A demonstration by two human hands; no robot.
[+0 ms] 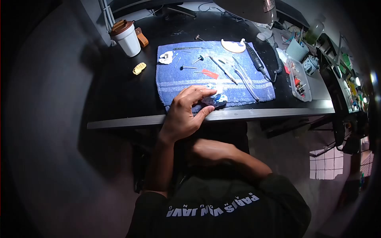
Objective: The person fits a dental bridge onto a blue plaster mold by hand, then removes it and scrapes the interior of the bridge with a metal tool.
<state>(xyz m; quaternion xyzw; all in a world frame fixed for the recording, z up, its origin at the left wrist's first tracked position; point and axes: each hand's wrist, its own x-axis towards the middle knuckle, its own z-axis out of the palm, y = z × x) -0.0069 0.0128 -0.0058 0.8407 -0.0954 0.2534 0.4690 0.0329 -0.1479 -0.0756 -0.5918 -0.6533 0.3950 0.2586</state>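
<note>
My left hand (185, 109) is at the front edge of a folded blue towel (170, 79). Its thumb and fingers curve around a lumpy white-and-blue piece (219, 99), which looks like a plaster dental model; part of it is hidden behind the fingers. Below the table edge, my right hand (210, 150) is close to my body, with its fingers out of sight. Beyond the left hand, a red strip (210, 73), a slim dark tool (224, 70) and curved metal pliers (244, 77) lie on the towel.
A corded rotary handpiece (256, 59) and a white dish (233, 46) occupy the towel's far right. A clear plastic box (298, 81) stands right of it. Leftward are a lidded white cup (128, 41) and a yellow piece (139, 68). A lamp (250, 10) hangs overhead.
</note>
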